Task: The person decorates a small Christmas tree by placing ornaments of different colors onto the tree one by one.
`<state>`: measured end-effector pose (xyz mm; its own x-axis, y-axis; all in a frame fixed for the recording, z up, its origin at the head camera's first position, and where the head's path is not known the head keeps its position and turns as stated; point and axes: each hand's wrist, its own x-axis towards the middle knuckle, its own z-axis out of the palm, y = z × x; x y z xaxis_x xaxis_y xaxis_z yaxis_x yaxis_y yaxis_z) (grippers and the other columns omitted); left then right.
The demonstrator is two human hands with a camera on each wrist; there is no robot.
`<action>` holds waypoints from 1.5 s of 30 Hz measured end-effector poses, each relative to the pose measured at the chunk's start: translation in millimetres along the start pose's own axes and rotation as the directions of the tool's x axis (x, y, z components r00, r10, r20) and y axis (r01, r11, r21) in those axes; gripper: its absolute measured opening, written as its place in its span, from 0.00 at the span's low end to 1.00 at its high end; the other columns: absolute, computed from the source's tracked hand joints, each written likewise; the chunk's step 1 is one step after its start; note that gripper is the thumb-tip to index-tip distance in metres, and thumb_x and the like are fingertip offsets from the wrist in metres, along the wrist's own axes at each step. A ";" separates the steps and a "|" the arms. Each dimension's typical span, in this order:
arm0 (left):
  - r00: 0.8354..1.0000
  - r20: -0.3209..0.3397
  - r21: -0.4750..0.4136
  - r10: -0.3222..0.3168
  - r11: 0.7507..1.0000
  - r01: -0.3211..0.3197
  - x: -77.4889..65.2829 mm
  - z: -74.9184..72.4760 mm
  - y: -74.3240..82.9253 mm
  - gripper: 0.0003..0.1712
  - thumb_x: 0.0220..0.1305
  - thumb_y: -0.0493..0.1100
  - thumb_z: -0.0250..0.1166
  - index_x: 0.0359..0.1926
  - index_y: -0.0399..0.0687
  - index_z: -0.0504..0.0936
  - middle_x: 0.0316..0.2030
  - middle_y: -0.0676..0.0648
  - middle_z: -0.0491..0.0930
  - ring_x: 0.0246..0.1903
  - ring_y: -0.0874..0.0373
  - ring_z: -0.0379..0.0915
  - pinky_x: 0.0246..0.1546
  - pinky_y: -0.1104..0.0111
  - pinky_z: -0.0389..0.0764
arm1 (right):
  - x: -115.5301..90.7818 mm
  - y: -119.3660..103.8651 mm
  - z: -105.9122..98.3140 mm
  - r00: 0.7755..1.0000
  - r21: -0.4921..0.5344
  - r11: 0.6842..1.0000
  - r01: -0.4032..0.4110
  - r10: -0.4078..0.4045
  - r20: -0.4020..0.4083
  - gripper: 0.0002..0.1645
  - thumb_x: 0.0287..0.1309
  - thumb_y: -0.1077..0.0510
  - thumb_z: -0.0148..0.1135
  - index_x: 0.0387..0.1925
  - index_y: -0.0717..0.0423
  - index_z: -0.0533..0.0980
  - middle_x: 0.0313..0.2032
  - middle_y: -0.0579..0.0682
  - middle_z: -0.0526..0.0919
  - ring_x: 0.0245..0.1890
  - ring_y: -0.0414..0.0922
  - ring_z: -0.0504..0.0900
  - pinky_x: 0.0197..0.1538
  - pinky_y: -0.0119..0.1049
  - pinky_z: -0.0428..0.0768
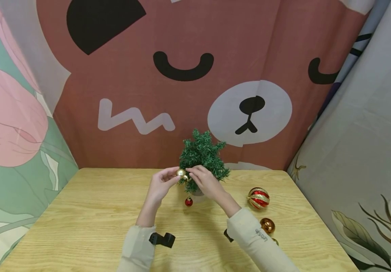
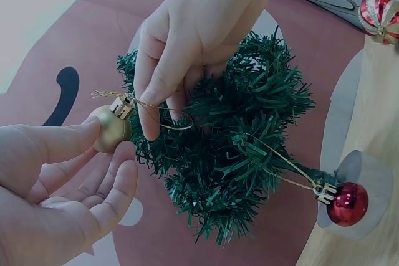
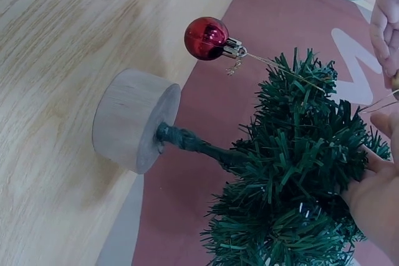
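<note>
Nearest, 1 copper ball (image 1: pixel 267 225) lies on the table (image 1: pixel 97 211) at right, 1 striped ball (image 1: pixel 259 198) just beyond it. The left hand (image 1: pixel 161 185) pinches 1 gold ball (image 1: pixel 180 172) between thumb and fingers, while the right hand (image 1: pixel 207 183) reaches among the branches beside its cord (image 2: pixel 176 128), whether gripping it I cannot tell. Behind the gold ball stands the green tree (image 1: pixel 202 151), 1 red ball (image 1: pixel 188 202) hanging from it, before a bear-printed curtain (image 1: pixel 124 75).

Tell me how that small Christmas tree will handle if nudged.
The small artificial Christmas tree may tip easily, since its bushy foliage spreads wider than its round base. Its thin, bristly needles would probably bend rather than break.
</note>
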<state>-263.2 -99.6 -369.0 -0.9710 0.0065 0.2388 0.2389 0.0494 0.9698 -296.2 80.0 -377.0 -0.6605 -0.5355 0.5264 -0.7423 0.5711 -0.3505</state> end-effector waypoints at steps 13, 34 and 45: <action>1.000 0.006 -0.064 0.013 0.998 -0.012 3.0 -0.7 -1.1 0.17 0.55 0.29 0.61 0.48 0.30 0.76 0.37 0.40 0.78 0.32 0.60 0.72 0.33 0.73 0.75 | 0.8 2.5 1.0 0.991 -0.021 0.991 0.131 -0.131 -0.016 0.07 0.58 0.60 0.55 0.36 0.58 0.77 0.46 0.59 0.71 0.42 0.47 0.73 0.42 0.36 0.74; 1.000 0.024 -0.080 0.008 0.997 -0.006 5.9 -1.1 -0.7 0.17 0.56 0.30 0.60 0.49 0.30 0.75 0.39 0.39 0.77 0.33 0.60 0.72 0.38 0.66 0.76 | 3.3 -2.0 -1.5 0.997 0.296 0.955 -0.004 -0.018 0.070 0.12 0.64 0.60 0.47 0.38 0.63 0.76 0.57 0.66 0.62 0.58 0.58 0.60 0.54 0.54 0.62; 0.999 -0.038 -0.093 0.012 0.996 -0.015 8.2 -1.8 -6.2 0.18 0.54 0.29 0.61 0.48 0.29 0.75 0.37 0.40 0.77 0.32 0.61 0.73 0.33 0.72 0.75 | 4.0 3.2 1.1 0.999 0.316 0.949 0.005 0.010 -0.045 0.09 0.59 0.61 0.54 0.33 0.61 0.78 0.50 0.61 0.71 0.49 0.53 0.71 0.46 0.45 0.72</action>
<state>-272.6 -101.6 -373.0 -0.9672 -0.0310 0.2522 0.2534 -0.0439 0.9664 -301.3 78.9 -376.9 -0.6621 -0.5013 0.5570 -0.7430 0.3425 -0.5750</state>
